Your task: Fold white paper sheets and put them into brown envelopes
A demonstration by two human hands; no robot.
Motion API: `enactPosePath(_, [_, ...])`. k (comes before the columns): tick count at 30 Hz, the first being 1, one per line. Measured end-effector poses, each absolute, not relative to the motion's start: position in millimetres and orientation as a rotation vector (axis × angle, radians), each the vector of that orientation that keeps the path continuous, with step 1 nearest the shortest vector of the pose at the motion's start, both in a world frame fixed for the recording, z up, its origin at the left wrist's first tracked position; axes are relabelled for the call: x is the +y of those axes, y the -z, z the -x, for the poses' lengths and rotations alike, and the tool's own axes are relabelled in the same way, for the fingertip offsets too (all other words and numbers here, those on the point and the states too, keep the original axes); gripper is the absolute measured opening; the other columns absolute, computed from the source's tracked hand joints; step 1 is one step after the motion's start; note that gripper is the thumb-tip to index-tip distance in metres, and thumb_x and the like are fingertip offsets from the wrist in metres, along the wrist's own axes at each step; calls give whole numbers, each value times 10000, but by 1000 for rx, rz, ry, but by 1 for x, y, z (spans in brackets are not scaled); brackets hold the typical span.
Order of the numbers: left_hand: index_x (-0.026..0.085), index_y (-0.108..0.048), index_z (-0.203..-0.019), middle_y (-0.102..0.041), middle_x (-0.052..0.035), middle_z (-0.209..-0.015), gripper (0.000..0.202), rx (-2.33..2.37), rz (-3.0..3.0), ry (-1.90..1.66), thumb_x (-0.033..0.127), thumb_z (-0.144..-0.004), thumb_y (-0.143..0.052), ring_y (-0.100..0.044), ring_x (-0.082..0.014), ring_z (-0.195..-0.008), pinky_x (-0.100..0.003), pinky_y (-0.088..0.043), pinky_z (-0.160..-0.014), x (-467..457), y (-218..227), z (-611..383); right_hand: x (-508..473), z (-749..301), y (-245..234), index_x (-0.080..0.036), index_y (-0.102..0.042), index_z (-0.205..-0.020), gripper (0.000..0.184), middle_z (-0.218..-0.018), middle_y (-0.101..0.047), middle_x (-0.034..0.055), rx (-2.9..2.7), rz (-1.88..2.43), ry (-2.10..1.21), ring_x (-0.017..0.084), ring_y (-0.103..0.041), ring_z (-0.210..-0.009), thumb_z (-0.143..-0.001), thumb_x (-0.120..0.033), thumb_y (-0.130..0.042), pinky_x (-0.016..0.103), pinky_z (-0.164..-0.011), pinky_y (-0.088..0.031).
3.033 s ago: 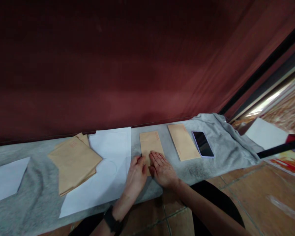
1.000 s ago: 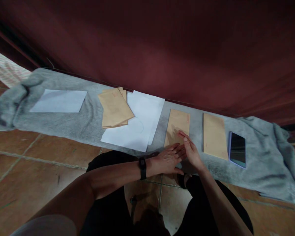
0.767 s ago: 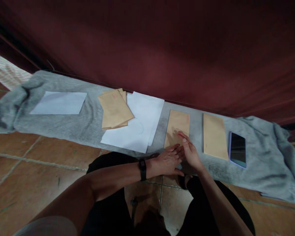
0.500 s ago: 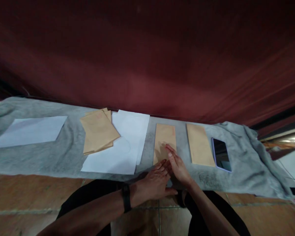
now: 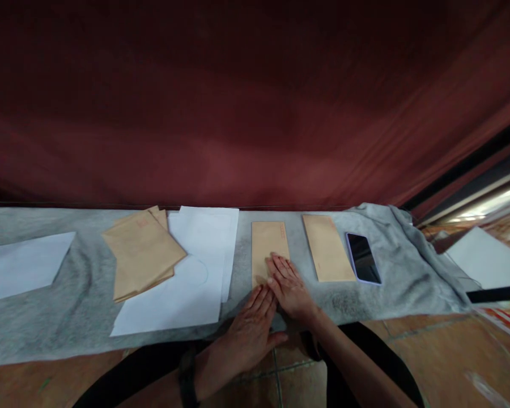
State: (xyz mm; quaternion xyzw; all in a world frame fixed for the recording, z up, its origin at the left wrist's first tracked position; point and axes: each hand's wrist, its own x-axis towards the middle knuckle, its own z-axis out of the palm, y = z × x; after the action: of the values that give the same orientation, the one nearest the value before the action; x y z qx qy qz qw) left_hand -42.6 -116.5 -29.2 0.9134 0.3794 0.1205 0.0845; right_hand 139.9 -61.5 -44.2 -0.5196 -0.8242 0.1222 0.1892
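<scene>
A tan paper envelope with small red print near its top right corner lies on the grey cloth in front of me. My right hand rests flat on its lower right part, fingers stretched out. On its near end lies my left hand, palm down, with the fingers straight and the thumb held apart. The fingertips of both hands meet or nearly meet, and together they cover the envelope's near end. Neither hand grips anything. A second tan envelope lies to the right, apart from my hands.
A phone lies beside the second envelope. Left of my hands, a stack of tan envelopes overlaps white paper sheets; another white sheet lies farther left. The grey cloth ends near a dark red surface.
My right hand has turned from edge-on to palm down on the envelope. The view has shifted and tilted, so the envelopes and phone appear farther left.
</scene>
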Motion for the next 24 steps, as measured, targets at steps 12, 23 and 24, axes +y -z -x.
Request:
enactPosePath(12, [61,-509,-1434,-502,-228,-1496,699,1159,-2830,-316,583,-971,-477,-435,-338,-1434,-494,-399,-1164,-108,28,32,-20,-131,52,-166,-377,-1553,553,-1637,-308,126,-2157,1674,-172,256,-290,-1520,-1057,-408,-336,467,-1238,-245])
enactPosePath(23, [59,-590,-1358,-578,-213,-1429,601,1184,-2918,-340,517,-977,-504,-510,-339,-1375,-473,-474,-1095,-107,36,27,8,-121,50,-113,-393,-1538,596,-1595,-373,168,-1970,1835,-96,290,-342,-1495,-1055,-459,-343,495,-1225,-244])
enactPosePath(24, [55,-594,-1351,-581,-213,-1426,583,1181,-2922,-342,497,-981,-506,-513,-333,-1374,-466,-472,-1098,-107,37,27,7,-120,51,-113,-392,-1538,596,-1595,-374,167,-1979,1838,-74,289,-344,-1494,-1054,-459,-349,495,-1225,-243])
